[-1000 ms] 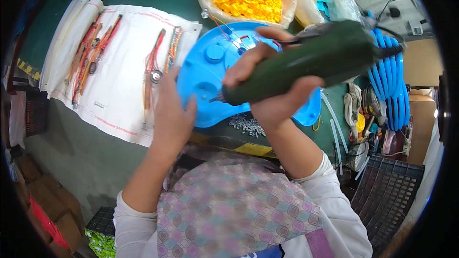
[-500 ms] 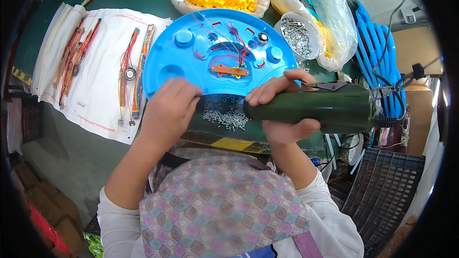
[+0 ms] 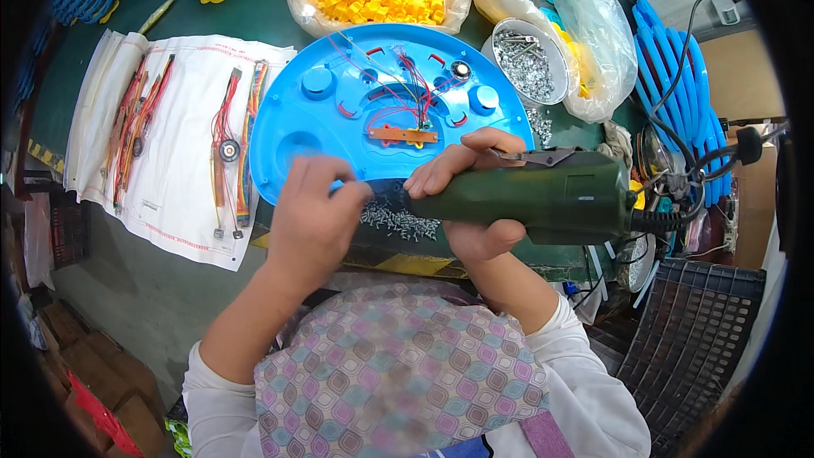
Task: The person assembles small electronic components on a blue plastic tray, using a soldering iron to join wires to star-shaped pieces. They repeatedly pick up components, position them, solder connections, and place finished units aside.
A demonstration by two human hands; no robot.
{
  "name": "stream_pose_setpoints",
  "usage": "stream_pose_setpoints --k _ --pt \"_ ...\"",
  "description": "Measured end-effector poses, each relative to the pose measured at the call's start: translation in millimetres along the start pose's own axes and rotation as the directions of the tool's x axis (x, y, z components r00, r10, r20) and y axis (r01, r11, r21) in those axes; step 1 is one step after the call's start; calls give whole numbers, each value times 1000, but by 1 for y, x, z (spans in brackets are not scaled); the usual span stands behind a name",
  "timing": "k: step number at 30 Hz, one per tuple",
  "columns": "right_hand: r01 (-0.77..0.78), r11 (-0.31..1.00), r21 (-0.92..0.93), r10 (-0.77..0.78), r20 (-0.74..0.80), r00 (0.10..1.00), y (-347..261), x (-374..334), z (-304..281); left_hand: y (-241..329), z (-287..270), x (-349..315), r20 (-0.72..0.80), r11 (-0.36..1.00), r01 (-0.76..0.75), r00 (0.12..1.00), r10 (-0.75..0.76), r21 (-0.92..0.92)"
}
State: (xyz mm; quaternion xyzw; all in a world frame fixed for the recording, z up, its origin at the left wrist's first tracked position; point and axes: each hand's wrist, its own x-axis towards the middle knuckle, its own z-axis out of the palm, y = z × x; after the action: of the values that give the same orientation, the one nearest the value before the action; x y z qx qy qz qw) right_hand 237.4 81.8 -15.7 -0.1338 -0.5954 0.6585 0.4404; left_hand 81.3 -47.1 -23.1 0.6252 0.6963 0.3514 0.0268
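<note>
Right hand (image 3: 471, 242), mid-frame: gripping green corded screwdriver (image 3: 551, 201). Left hand (image 3: 312, 214), left of centre: blurred, hold indeterminable, near blue plastic panel (image 3: 335, 131).

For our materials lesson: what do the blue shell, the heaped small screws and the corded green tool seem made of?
Blue shell: likely semi-gloss plastic; evenly coloured, with moulded bosses.
Small screws: apparently metal, silvery with bright glints.
Corded green tool: plastic or painted metal; its smooth, even sheen leaves that open.
</note>
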Motion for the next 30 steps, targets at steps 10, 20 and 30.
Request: stream_pose_setpoints --k 10,20,30 --pt "181 938 297 -183 -18 983 -12 4 -3 17 13 4 -2 992 -4 1000 4 125" --pt "166 946 277 -164 -31 986 -19 4 -10 16 5 8 48 999 39 998 -39 12" --pt "183 940 288 -194 11 981 -27 11 -16 18 4 25 108 1000 -21 994 22 -10"
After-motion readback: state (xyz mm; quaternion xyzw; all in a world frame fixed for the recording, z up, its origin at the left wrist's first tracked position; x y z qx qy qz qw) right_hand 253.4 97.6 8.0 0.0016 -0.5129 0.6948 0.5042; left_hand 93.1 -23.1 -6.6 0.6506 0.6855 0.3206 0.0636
